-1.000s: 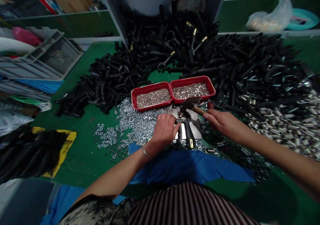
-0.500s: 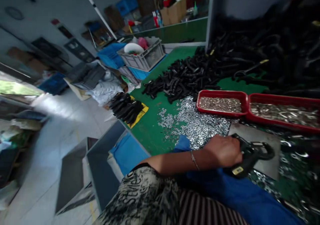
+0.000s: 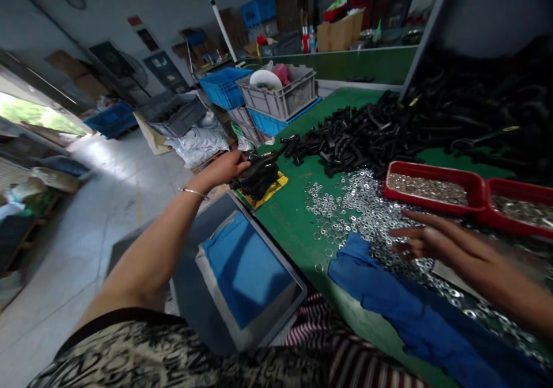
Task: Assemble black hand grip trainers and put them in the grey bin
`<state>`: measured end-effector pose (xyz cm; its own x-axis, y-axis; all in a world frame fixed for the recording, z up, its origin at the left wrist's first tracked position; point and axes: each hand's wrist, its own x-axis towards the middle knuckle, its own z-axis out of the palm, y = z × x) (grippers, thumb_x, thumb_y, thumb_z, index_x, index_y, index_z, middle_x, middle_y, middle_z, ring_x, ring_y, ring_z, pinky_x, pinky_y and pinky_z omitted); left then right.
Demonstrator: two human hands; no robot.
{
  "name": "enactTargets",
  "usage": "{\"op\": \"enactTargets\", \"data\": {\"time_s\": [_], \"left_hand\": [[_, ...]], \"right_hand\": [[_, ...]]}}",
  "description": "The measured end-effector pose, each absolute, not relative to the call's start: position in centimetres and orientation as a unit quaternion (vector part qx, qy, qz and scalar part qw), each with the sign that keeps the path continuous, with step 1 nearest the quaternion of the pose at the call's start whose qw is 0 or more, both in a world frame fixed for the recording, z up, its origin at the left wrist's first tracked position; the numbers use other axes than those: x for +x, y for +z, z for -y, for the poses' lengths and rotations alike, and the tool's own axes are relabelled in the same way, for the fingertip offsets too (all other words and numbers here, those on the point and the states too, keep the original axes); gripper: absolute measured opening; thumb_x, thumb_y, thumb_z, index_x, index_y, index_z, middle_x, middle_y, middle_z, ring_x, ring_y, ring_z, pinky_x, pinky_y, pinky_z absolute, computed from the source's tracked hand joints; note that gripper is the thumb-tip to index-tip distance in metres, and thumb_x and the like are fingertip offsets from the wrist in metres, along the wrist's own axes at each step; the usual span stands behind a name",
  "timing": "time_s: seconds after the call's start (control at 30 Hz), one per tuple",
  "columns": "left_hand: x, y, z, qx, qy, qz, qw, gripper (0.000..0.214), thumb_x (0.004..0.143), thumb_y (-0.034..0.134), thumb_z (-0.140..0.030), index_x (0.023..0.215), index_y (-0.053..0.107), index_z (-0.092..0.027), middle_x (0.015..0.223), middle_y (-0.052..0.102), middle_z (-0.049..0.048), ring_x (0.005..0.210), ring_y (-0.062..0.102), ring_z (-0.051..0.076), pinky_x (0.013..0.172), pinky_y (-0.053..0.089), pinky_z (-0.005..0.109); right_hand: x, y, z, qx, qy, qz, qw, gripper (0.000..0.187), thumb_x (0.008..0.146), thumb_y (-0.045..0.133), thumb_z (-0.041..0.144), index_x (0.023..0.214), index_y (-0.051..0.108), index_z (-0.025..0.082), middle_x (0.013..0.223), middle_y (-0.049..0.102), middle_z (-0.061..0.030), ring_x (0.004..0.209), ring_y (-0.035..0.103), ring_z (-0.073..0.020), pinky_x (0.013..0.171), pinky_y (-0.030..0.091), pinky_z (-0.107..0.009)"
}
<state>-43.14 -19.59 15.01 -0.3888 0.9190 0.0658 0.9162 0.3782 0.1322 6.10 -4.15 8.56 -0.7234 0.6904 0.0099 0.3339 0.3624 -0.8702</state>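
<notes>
My left hand [image 3: 230, 168] is at the left table edge, its fingers closed around a black tool [image 3: 261, 162]. That tool rests at a stack of similar black pieces [image 3: 259, 185] on a yellow sheet [image 3: 280, 182]; its exact kind is hard to make out. Over the loose silvery nuts and washers [image 3: 367, 204], my right hand [image 3: 432, 241] has its fingers stretched out, with nothing visible in them. A blue cloth [image 3: 389, 296] lies under and in front of it. Two red trays of small metal parts, a near one [image 3: 427, 183] and another [image 3: 525, 204], stand just beyond.
A heap of black parts [image 3: 354, 134] covers the back of the green table [image 3: 294, 227]. Below the table edge is a grey bin [image 3: 190, 284] with blue sheeting [image 3: 248, 267]. Grey and blue crates [image 3: 280, 97] stand past the far left corner.
My left hand has moved from the right side to the stack at the left edge, carrying the black tool. My right hand has come into view over the washers. The view has shifted left.
</notes>
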Motion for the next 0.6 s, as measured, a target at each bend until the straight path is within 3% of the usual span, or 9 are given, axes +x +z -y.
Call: {"op": "enactTargets", "data": {"time_s": [0.07, 0.17, 0.27, 0.37, 0.5, 0.6], "left_hand": [[-46.3, 14.6, 20.0, 0.535, 0.066, -0.842, 0.020, 0.031, 0.098, 0.060, -0.041, 0.077, 0.056, -0.019, 0.064, 0.056, -0.0006, 0.067, 0.053, 0.015, 0.075, 0.049, 0.033], [-48.5, 13.4, 19.7, 0.522, 0.052, -0.850, 0.047, 0.035, 0.093, 0.063, -0.044, 0.073, 0.057, -0.016, 0.064, 0.059, 0.0019, 0.065, 0.053, 0.016, 0.072, 0.048, 0.032], [-49.4, 12.6, 18.9, 0.515, 0.050, -0.851, 0.092, 0.042, 0.092, 0.058, -0.053, 0.074, 0.063, -0.015, 0.071, 0.066, 0.0060, 0.068, 0.058, 0.019, 0.066, 0.046, 0.029], [-50.0, 12.1, 18.3, 0.476, 0.080, -0.845, 0.229, 0.059, 0.096, 0.041, -0.065, 0.079, 0.069, -0.016, 0.076, 0.071, 0.0077, 0.074, 0.064, 0.021, 0.066, 0.047, 0.029], [-51.1, 10.2, 17.5, 0.384, 0.164, -0.771, 0.480, 0.064, 0.094, 0.042, -0.072, 0.103, 0.075, -0.018, 0.092, 0.077, 0.0082, 0.084, 0.069, 0.023, 0.076, 0.054, 0.033], [-51.4, 8.3, 17.1, 0.316, 0.211, -0.711, 0.591, 0.068, 0.092, 0.043, -0.076, 0.118, 0.071, -0.021, 0.107, 0.077, 0.0083, 0.094, 0.071, 0.024, 0.085, 0.056, 0.037]], "right_hand": [[-1.1, 8.0, 6.4, -0.239, 0.675, 0.688, 0.119, 0.047, 0.097, 0.051, 0.055, 0.136, 0.054, 0.029, 0.123, 0.071, -0.0122, 0.101, 0.073, -0.0276, 0.090, 0.061, -0.049], [-13.4, 5.9, 8.9, -0.182, 0.790, 0.579, 0.088, 0.039, 0.098, 0.056, 0.050, 0.125, 0.055, 0.021, 0.114, 0.071, -0.0134, 0.100, 0.072, -0.0225, 0.092, 0.059, -0.042], [-22.7, 4.0, 9.8, -0.207, 0.829, 0.514, 0.078, 0.034, 0.095, 0.060, 0.051, 0.106, 0.057, 0.019, 0.100, 0.071, -0.0111, 0.088, 0.071, -0.0193, 0.084, 0.059, -0.036], [-28.3, 2.9, 9.6, -0.260, 0.828, 0.487, 0.098, 0.038, 0.094, 0.058, 0.057, 0.099, 0.057, 0.020, 0.091, 0.067, -0.0055, 0.077, 0.066, -0.0159, 0.078, 0.058, -0.033], [-32.9, 1.6, 9.1, -0.322, 0.812, 0.471, 0.127, 0.043, 0.099, 0.041, 0.063, 0.111, 0.055, 0.023, 0.091, 0.064, -0.0023, 0.069, 0.059, -0.0130, 0.075, 0.056, -0.033], [-34.8, 0.4, 9.3, -0.348, 0.807, 0.460, 0.128, 0.048, 0.102, 0.031, 0.063, 0.124, 0.052, 0.025, 0.104, 0.067, -0.0058, 0.079, 0.063, -0.0158, 0.080, 0.056, -0.037]]}}
